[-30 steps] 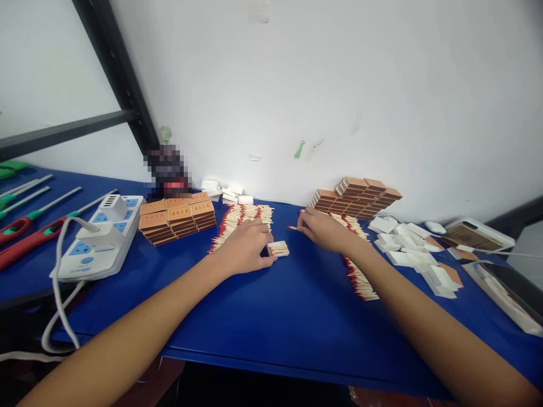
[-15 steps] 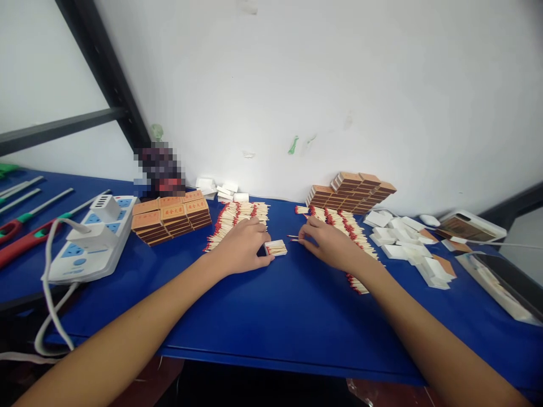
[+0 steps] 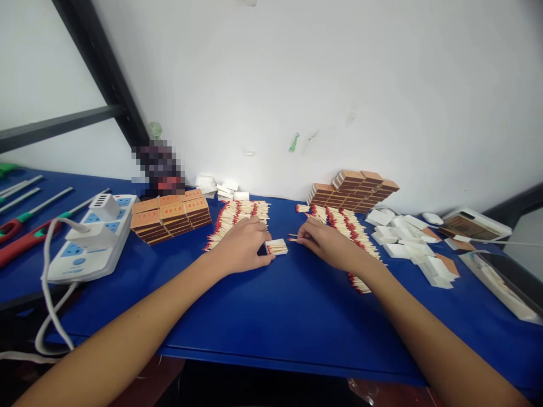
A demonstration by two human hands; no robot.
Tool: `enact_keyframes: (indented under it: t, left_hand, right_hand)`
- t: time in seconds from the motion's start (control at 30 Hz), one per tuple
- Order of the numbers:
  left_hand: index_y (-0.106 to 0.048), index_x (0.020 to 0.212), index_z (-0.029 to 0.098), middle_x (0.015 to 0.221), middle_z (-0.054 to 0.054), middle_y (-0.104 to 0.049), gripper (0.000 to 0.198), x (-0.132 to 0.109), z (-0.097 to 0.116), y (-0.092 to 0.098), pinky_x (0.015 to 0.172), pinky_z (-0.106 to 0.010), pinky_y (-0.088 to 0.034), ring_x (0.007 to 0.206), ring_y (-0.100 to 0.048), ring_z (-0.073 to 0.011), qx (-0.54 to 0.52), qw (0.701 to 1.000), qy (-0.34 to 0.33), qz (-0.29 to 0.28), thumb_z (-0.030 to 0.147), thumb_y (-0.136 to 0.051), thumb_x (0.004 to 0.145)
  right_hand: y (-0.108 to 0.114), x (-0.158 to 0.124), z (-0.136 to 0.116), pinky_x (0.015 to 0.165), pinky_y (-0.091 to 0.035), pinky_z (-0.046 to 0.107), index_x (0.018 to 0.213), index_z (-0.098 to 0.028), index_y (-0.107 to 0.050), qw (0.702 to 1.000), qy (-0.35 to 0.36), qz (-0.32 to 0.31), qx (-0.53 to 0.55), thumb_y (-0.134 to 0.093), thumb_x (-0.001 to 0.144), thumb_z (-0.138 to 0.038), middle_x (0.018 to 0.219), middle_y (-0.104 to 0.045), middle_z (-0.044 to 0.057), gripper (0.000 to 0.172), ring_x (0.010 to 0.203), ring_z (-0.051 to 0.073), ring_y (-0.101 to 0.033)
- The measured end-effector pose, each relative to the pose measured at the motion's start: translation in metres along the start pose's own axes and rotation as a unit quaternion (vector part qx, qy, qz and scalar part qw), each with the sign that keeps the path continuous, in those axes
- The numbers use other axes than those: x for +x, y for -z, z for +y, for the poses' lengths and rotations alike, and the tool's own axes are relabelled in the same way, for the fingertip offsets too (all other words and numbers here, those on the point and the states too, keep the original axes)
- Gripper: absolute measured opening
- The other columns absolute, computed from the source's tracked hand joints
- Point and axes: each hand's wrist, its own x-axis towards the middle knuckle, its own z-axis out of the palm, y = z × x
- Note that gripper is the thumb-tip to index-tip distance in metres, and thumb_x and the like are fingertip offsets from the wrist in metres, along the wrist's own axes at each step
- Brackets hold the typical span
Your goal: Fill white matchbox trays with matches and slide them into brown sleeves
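The counter [image 3: 271, 322] is smooth and glossy, the matchsticks [image 3: 358, 236] wooden, the left matchboxes [image 3: 169, 216] matt card, the power strip [image 3: 100, 259] plastic.

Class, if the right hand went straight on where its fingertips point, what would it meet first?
Most likely the matchbox tray, though depth is unclear: the right hand might clear its far edge and meet the left hand.

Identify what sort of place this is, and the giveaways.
Likely a makeshift workbench in a small workshop or home: a blue tabletop against a white wall, with heaped loose matches, stacked matchboxes and a power strip.
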Motion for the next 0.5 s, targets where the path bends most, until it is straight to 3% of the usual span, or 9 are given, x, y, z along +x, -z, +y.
enact_keyframes:
  t: [0.3,0.5]
  left_hand:
    - [-0.078,0.106,0.015,0.104,-0.01,-0.074,0.031,0.0,0.002,0.001,0.105,-0.046,-0.05,0.109,-0.066,-0.0292,-0.003,1.0,-0.008,-0.005,0.044,-0.073,0.097]
    - [-0.078,0.105,0.016,0.103,-0.009,-0.074,0.027,0.0,0.002,0.002,0.105,-0.044,-0.05,0.109,-0.065,-0.0284,-0.003,1.0,-0.01,-0.002,0.041,-0.075,0.095]
  right_hand:
    - [-0.005,0.007,-0.055,0.068,-0.046,0.032,0.103,-0.021,-0.063,0.984,0.064,0.022,-0.162,-0.046,0.11,-0.021,0.106,-0.064,0.01,0.018,0.085,0.021,-0.064]
    - [-0.006,0.006,-0.047,0.072,-0.049,0.032,0.108,-0.021,-0.064,0.992,0.082,0.044,-0.088,-0.05,0.11,-0.022,0.106,-0.063,0.008,0.015,0.085,0.02,-0.064]
